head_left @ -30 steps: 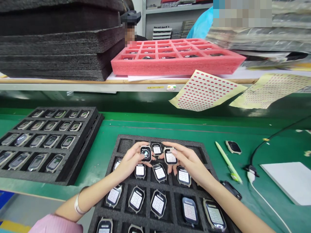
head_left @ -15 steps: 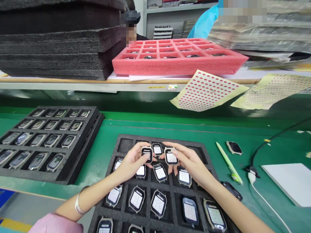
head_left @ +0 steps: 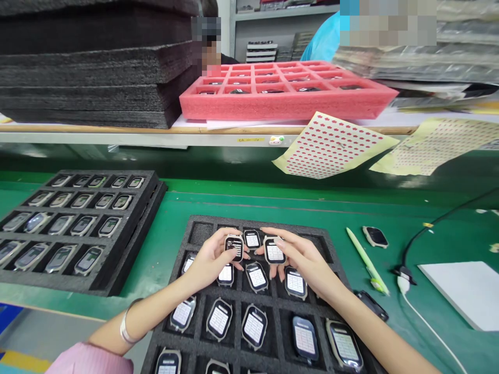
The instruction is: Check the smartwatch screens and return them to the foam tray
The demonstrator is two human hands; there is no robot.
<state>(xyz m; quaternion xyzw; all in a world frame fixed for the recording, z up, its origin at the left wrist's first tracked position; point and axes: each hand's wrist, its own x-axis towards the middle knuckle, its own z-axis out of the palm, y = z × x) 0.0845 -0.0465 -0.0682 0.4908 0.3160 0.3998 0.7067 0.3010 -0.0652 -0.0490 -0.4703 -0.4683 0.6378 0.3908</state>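
Note:
My left hand [head_left: 217,259] is closed around a smartwatch case [head_left: 234,248] whose dark screen shows lines of white text; the thumb rests on the screen. In my right hand [head_left: 293,253] is a second strapless smartwatch [head_left: 275,251] with a white grid on its lit screen, a finger or thumb touching its top edge. Both hands hover over the back part of a black foam tray [head_left: 276,311]. Several watches with white grid screens lie in its compartments, such as one watch [head_left: 254,326] near the middle. My forearms and hands hide some of the compartments.
Another black foam tray [head_left: 105,265] full of watches stands at left. On the right lie a green pen [head_left: 360,252], a single watch [head_left: 375,236], a cable [head_left: 423,324] and a white box [head_left: 460,291]. A shelf above carries black foam [head_left: 97,78] and a pink tray [head_left: 288,106]; people sit behind.
The text on the screen of the watch in my left hand has shifted, and that watch is tilted slightly differently. My right hand stays still.

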